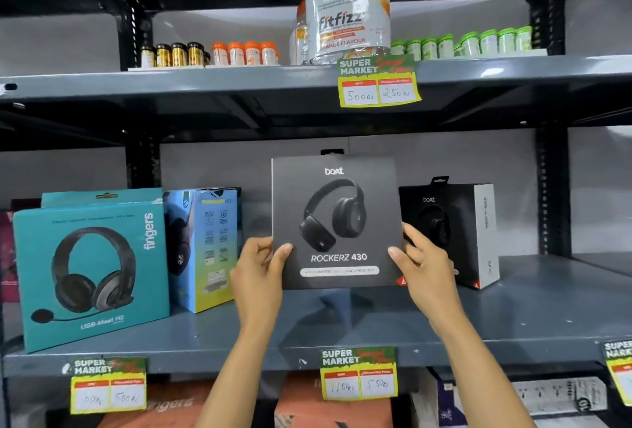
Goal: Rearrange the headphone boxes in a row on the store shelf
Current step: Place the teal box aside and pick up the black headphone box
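A dark grey boat Rockerz 430 headphone box (337, 208) stands upright in the middle of the grey shelf (342, 328), facing me. My left hand (260, 270) grips its lower left edge and my right hand (422, 263) grips its lower right edge. Whether its base touches the shelf I cannot tell. A second black boat box (468, 232) stands behind and to the right, turned slightly. At the left stand a teal fingers headset box (92, 273) and a blue-and-yellow box (208, 246), with another teal box behind.
Price tags (359, 373) hang on the shelf's front edge. On the shelf above, a large fitfizz jar (349, 6) stands at the front edge among small bottles. Black uprights frame the bay. Orange and white boxes lie on the shelf below.
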The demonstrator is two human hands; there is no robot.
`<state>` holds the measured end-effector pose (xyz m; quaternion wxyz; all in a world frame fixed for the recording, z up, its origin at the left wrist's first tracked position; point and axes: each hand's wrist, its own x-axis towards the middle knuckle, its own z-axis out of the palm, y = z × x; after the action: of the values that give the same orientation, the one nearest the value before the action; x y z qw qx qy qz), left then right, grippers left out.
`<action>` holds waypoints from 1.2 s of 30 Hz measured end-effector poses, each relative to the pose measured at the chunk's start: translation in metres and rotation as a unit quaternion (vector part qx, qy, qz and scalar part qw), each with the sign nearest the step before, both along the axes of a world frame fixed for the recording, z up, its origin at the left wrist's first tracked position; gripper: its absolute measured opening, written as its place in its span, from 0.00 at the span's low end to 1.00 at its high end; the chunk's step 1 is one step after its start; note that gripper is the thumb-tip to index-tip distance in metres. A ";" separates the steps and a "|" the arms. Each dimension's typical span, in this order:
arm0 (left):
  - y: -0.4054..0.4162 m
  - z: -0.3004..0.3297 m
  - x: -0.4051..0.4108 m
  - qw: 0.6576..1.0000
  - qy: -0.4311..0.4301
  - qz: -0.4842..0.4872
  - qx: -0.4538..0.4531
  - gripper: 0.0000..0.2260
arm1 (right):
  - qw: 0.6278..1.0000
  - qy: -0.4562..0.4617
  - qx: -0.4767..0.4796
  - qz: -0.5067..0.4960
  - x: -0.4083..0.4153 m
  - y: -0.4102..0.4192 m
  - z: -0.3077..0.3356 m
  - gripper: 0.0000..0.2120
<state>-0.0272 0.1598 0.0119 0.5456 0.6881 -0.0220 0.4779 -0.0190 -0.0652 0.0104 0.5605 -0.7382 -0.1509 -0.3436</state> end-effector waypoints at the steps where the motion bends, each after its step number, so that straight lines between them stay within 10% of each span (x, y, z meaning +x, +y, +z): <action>1: -0.010 -0.003 0.003 1.000 0.007 -0.013 0.012 0.07 | 1.000 0.004 -0.002 -0.012 -0.001 -0.009 -0.002 0.25; 14: -0.153 -0.024 0.042 0.970 0.089 -0.198 0.108 0.10 | 0.986 0.020 0.067 -0.151 -0.004 -0.151 -0.038 0.24; 36: -0.216 0.000 0.056 0.929 0.209 -0.186 0.241 0.06 | 0.948 0.115 0.209 -0.211 0.042 -0.216 -0.045 0.24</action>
<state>0.0283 -0.0560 0.0122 0.4347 0.8669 -0.1493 0.1931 0.0228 -0.2814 -0.0342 0.6305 -0.6538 0.1494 -0.3908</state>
